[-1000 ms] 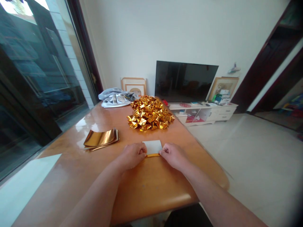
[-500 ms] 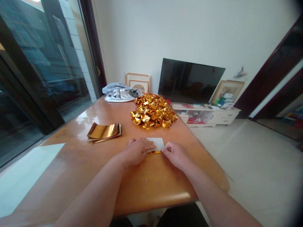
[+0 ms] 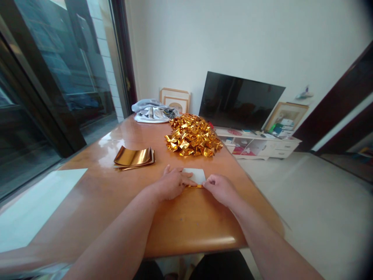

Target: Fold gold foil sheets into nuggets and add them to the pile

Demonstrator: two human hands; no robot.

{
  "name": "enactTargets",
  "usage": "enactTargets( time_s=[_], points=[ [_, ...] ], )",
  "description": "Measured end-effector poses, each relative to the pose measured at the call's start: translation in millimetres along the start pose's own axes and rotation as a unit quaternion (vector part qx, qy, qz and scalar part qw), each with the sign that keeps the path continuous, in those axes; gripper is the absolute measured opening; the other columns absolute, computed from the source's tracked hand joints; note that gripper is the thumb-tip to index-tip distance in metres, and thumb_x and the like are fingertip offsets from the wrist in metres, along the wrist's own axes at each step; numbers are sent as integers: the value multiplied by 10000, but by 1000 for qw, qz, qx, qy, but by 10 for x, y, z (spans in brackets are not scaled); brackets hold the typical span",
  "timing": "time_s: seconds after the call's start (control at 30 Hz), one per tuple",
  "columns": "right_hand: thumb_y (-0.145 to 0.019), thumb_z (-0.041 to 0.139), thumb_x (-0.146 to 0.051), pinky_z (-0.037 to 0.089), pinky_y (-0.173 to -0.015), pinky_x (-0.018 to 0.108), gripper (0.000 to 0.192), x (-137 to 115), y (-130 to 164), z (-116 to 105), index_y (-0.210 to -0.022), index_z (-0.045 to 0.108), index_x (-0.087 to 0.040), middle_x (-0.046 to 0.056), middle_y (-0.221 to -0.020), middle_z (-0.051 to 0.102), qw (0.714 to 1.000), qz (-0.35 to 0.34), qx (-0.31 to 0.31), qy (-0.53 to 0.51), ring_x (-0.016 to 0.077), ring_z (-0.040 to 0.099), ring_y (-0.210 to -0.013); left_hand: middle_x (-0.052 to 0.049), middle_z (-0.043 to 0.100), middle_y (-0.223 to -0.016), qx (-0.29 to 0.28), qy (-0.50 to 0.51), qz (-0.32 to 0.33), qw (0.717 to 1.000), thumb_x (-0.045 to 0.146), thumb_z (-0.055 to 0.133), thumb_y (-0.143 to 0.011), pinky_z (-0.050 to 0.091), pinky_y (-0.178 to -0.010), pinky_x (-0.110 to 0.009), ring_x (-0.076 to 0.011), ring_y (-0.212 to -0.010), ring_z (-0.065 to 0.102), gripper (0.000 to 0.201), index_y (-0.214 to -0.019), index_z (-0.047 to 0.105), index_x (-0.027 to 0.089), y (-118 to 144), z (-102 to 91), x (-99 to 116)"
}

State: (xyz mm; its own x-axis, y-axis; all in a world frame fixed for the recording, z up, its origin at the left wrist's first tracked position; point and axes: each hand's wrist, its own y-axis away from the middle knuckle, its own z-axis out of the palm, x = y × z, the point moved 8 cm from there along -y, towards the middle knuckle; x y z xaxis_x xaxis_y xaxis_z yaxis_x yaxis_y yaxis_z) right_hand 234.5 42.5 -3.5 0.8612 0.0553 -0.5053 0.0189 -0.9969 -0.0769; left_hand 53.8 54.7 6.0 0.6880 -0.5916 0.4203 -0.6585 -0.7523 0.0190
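A sheet of gold foil paper (image 3: 196, 175) lies pale side up on the table, with a narrow gold strip folded along its near edge. Across its left part my left hand (image 3: 175, 183) rests with fingers outstretched, the fingertips pressing by the fold. My right hand (image 3: 220, 189) pinches the near right corner between thumb and forefinger. Beyond both hands is a heap of folded gold foil pieces (image 3: 194, 136). To the left, a stack of curled gold foil sheets (image 3: 134, 157) sits within arm's reach. The sheet's left end is hidden under my left hand.
The glossy wooden table (image 3: 186, 229) has its right edge near my right forearm. A pale green sheet (image 3: 37, 206) covers its left side, and a grey cloth bundle (image 3: 154, 111) sits at the far end. Behind stand a television (image 3: 241, 101) and a white cabinet (image 3: 271, 147).
My left fingers have slid right along the fold, covering more of the gold strip. My right hand keeps its pinch at the corner. The whole view has shifted slightly.
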Motion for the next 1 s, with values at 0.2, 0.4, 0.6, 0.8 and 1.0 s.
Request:
enactTargets(
  time_s=[0.2,0.4,0.6,0.8,1.0],
  points=[
    [-856,592,-434,264,-541,236,284,-24,16,-25,-702,639,-200,0,-728,659,1000,-14,21,11,130,534,-641,74,512,-1483,-12,-1,-2,1000,203,463,-929,-74,-1060,-773,-349,-1449,284,466,-1207,639,533,9,7,-2],
    [-859,596,-411,307,-570,235,239,-5,55,-30,-740,628,-207,-5,-746,652,998,-32,47,-5,134,538,-659,91,509,-1482,-15,-11,1,1000,176,460,-911,-95,-1045,-781,-354,-1447,282,510,-1211,626,554,13,-6,10],
    [-905,526,-359,401,-644,253,226,76,19,-41,-841,672,-200,15,-811,692,998,-32,36,-37,165,602,-741,76,534,-1463,-5,-9,3,1000,169,469,-900,-96,-1044,-777,-340,-1429,314,505,-1180,649,548,15,-8,7],
    [-998,403,-389,382,-1017,377,402,-373,317,-98,-1258,656,-218,84,-1264,667,983,-164,32,79,242,549,-1181,78,533,-1464,1,-7,5,1000,148,482,-883,-101,-1057,-767,-326,-1429,308,507,-1175,665,520,30,-20,21],
    [-1012,318,-509,231,-1117,562,529,-541,618,15,-1442,510,-268,66,-1505,482,969,-146,-32,197,342,245,-1463,74,528,-1468,-4,0,9,1000,166,485,-887,-99,-1037,-785,-340,-1436,304,501,-1182,654,533,31,-24,20]
  ],
)
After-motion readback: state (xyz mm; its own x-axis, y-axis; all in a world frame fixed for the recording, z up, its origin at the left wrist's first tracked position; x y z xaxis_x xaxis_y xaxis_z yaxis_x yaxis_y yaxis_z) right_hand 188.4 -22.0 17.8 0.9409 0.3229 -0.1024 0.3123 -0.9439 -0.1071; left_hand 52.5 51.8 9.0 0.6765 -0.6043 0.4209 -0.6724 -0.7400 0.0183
